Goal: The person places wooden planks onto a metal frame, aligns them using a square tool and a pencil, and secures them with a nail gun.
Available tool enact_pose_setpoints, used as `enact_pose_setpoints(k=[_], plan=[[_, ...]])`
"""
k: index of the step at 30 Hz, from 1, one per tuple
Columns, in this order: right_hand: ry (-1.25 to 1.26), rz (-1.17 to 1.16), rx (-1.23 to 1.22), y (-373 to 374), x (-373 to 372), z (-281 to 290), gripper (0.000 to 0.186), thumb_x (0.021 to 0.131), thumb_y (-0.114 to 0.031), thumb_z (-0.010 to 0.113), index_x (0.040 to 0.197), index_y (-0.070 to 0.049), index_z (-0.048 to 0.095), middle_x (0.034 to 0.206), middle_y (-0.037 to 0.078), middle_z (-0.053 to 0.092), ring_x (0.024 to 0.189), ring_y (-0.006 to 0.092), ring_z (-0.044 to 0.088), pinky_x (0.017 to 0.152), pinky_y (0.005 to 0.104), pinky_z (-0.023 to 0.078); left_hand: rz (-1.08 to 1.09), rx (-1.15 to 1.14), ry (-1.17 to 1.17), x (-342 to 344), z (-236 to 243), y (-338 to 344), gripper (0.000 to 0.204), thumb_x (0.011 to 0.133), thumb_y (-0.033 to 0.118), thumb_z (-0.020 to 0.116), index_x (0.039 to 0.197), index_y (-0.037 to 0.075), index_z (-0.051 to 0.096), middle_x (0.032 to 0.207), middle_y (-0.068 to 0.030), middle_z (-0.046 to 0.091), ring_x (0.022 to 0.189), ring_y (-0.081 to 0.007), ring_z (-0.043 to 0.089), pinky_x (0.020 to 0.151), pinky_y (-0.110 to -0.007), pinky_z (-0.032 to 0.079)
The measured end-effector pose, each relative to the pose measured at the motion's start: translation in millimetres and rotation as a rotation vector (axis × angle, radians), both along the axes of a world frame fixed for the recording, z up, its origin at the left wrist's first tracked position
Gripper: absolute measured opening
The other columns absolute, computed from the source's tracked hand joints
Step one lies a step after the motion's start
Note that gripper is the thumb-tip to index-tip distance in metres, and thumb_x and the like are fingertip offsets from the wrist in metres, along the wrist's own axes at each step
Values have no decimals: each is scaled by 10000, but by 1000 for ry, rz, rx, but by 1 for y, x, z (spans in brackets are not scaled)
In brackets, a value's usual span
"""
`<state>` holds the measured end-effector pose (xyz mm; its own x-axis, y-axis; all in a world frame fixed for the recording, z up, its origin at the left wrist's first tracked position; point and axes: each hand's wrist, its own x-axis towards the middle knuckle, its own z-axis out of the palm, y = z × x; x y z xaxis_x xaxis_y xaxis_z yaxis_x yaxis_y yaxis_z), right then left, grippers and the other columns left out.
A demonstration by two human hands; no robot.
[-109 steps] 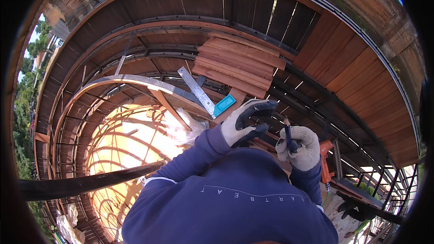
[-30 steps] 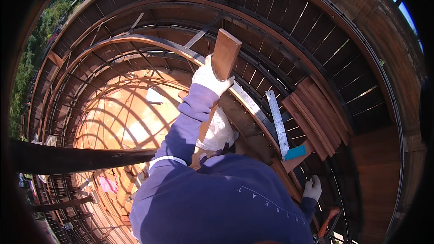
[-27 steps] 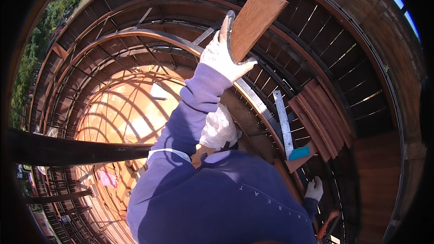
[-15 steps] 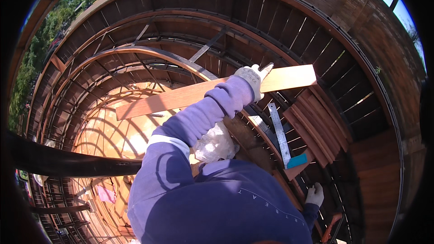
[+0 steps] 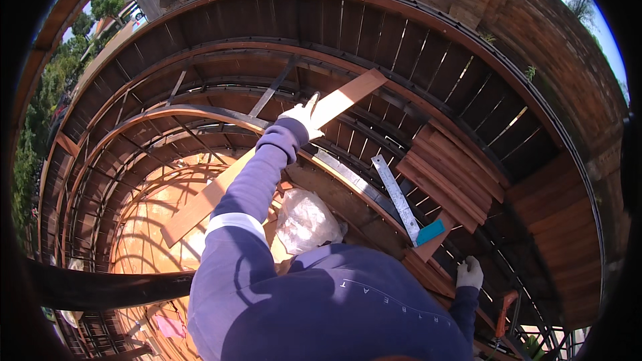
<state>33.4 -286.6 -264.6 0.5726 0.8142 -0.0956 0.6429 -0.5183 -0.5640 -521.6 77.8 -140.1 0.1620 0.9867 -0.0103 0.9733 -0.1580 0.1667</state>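
My left hand [image 5: 302, 117], in a pale work glove, grips a long wooden board [image 5: 348, 98] near its upper part. The board slants from the upper right down to the left, and my left forearm covers part of its middle. At the lower right, my gloved right hand [image 5: 469, 273] is closed in a loose fist beside the dark frame; whatever its fingers may hold is hidden. Between the hands, a try square [image 5: 396, 194] with a metal blade and a teal handle lies on the frame, its handle by a small piece of wood [image 5: 436, 241].
Several reddish-brown boards [image 5: 448, 174] lie stacked beyond the try square. A clear plastic bag [image 5: 307, 220] sits close to my body. Curved rails and slats [image 5: 221, 110] surround me. An orange-handled tool [image 5: 506, 311] is by my right arm. A dark bar [image 5: 114, 286] crosses at left.
My left hand has moved left with the board, which now tilts more steeply. My right hand stays low at the right, and the view has shifted a little.
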Motion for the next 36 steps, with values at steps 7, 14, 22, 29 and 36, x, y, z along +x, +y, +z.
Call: enact_pose_setpoints(k=[7,14,22,29,36], plan=[[51,-35,38,-5,9,-16,407,865,-72,600,1245,73,626,1190,206,700,1106,276,680,983,351,510,68,-271,118,-11,-44,13,866,801,417,765,1523,119,392,1355,-221,564,1200,-364,605,1053,-430,484],[-4,-24,17,3,-2,-1,394,837,-117,602,1187,54,661,1096,209,724,1020,300,710,934,368,532,-16,-274,172,4,-87,64,722,908,484,666,1500,132,450,1430,-178,534,1304,-325,520,1116,-399,414],[-46,-52,9,-2,6,-11,443,830,-155,615,1228,37,656,1149,214,715,1076,321,697,969,376,518,-21,-323,93,17,-73,51,781,825,470,768,1444,77,498,1393,-193,536,1264,-349,554,1086,-393,460],[-62,-45,-40,3,2,-1,426,819,-183,637,1191,20,677,1154,214,712,1103,335,682,979,388,510,-156,-282,207,31,-78,66,746,835,447,761,1463,150,490,1394,-159,541,1266,-334,561,1064,-423,479],[-84,-13,-24,-2,12,-16,380,856,-111,608,1196,51,657,1145,199,719,1088,293,690,980,360,507,-166,-258,304,54,-83,90,582,848,407,731,1353,146,604,1386,-159,571,1254,-331,572,1051,-442,486]])
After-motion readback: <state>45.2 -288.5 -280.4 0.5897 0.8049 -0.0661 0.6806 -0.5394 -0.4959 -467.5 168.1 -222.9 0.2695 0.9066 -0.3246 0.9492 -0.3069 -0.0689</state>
